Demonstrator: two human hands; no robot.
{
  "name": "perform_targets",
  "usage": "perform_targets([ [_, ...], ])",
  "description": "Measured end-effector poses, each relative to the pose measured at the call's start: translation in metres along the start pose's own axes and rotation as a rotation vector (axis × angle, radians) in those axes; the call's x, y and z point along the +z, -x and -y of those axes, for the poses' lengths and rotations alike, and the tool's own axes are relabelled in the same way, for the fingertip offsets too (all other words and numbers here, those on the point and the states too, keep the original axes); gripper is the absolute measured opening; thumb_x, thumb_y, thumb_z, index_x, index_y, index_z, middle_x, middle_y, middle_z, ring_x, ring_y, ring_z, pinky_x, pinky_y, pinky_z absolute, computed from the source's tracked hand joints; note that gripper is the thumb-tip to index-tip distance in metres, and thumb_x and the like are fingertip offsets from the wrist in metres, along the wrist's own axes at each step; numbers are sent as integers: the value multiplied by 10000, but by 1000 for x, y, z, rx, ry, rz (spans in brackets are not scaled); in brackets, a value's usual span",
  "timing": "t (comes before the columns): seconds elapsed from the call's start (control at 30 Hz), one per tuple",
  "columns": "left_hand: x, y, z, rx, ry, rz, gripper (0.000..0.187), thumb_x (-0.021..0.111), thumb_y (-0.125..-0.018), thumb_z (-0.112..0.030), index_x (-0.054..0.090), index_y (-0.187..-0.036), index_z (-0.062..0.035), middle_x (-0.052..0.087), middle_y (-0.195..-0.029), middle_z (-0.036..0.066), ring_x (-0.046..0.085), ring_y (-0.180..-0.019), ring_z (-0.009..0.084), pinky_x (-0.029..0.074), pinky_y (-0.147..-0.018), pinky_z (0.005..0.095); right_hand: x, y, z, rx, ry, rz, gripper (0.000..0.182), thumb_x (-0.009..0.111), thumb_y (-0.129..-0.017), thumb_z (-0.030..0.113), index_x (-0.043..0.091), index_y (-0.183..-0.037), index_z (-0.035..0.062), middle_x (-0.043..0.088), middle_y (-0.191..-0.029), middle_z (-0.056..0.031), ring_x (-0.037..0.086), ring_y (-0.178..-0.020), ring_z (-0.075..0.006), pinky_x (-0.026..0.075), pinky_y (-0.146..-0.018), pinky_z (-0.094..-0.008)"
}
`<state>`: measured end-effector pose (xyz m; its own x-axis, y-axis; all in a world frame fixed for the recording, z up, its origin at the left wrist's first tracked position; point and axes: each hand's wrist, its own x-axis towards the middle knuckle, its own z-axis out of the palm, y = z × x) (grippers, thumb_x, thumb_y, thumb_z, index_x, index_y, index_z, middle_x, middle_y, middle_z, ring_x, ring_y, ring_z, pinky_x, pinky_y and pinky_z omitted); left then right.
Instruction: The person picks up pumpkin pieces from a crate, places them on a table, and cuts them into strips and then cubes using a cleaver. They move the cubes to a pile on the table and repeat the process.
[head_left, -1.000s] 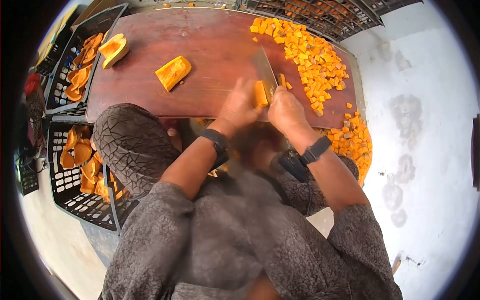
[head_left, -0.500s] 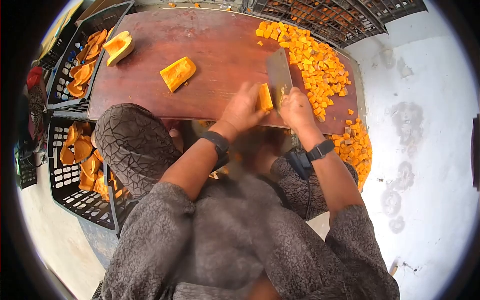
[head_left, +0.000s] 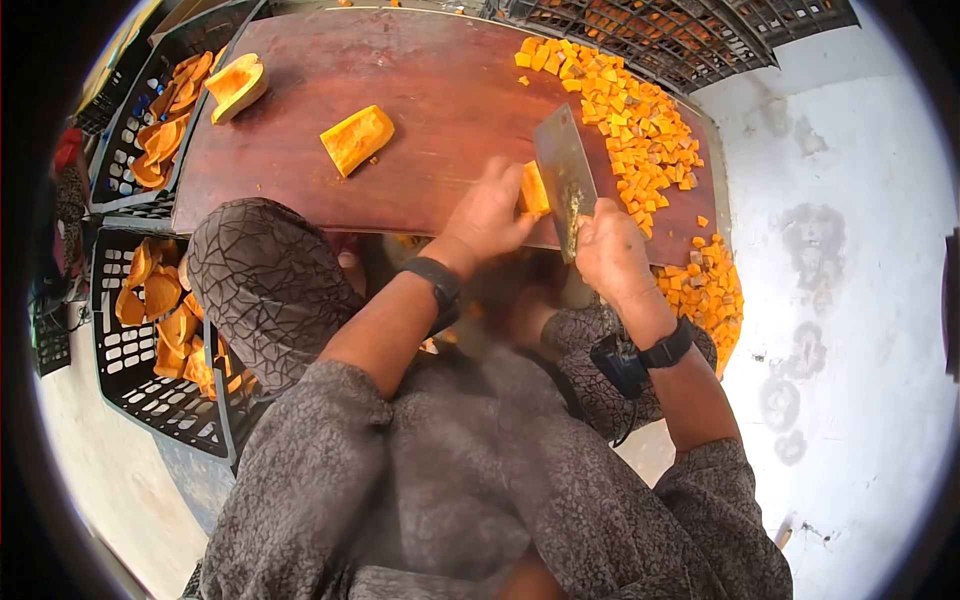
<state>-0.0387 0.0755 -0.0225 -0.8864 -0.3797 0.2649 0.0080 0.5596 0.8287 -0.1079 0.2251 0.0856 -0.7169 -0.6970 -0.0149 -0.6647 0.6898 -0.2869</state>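
Note:
My right hand [head_left: 612, 245] is wrapped round the handle of a cleaver [head_left: 566, 165], whose broad blade carries orange bits near its lower edge. Just left of the blade, a pumpkin piece [head_left: 534, 188] stands at the front edge of the reddish-brown board [head_left: 440, 90], with my left hand [head_left: 492, 208] gripping it from the left side. Another pumpkin chunk [head_left: 357, 140] lies farther left on the board, a small scrap beside it. At the far left corner rests a hollowed pumpkin piece [head_left: 237, 88], pale skin outward.
Diced pumpkin [head_left: 640, 130] is heaped along the board's right side, and more cubes [head_left: 705, 295] lie below its right corner. Black crates [head_left: 120, 360] with curved pumpkin pieces stand at left. Another dark crate [head_left: 660, 35] is at the back, beside a white wall [head_left: 820, 250].
My right hand has moved slightly right and down with the cleaver, whose blade face now shows more broadly. My left hand keeps its hold on the pumpkin piece.

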Motion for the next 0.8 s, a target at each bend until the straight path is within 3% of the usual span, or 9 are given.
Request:
perform_targets([
  [0.47,-2,1,-2,-4,-2,-5,594,708,-733,-167,462,-1238,23,462,-1208,276,526,-1086,451,478,-928,457,7,4,3,-133,9,-57,55,535,-829,54,509,-817,7,601,-660,-218,610,-655,-418,493,-602,-493],
  [0.53,-1,1,-1,4,-8,-5,590,710,-731,-161,460,-1231,27,460,-1208,274,529,-1083,450,481,-924,458,2,2,8,-8,-26,71,163,548,-885,99,509,-884,-59,595,-764,-313,601,-801,-484,477,-701,-507],
  [0.57,1,1,0,8,-9,-12,585,711,-729,-154,461,-1224,30,458,-1208,271,532,-1079,448,484,-921,455,4,2,5,-6,-26,70,163,548,-885,99,509,-884,-59,595,-764,-313,601,-801,-484,477,-701,-507],
  [0.63,2,1,0,13,-9,-16,580,712,-727,-147,462,-1218,33,455,-1208,267,535,-1075,445,487,-918,452,8,1,0,-140,2,-31,62,531,-817,58,517,-847,5,620,-721,-229,620,-715,-426,502,-653,-499],
  [0.8,0,0,-3,-6,-4,-15,548,708,-726,-136,472,-1193,27,452,-1202,253,547,-1052,441,494,-904,447,1,-7,3,-54,5,90,91,516,-817,59,531,-878,-5,631,-802,-253,622,-802,-439,499,-714,-511],
])
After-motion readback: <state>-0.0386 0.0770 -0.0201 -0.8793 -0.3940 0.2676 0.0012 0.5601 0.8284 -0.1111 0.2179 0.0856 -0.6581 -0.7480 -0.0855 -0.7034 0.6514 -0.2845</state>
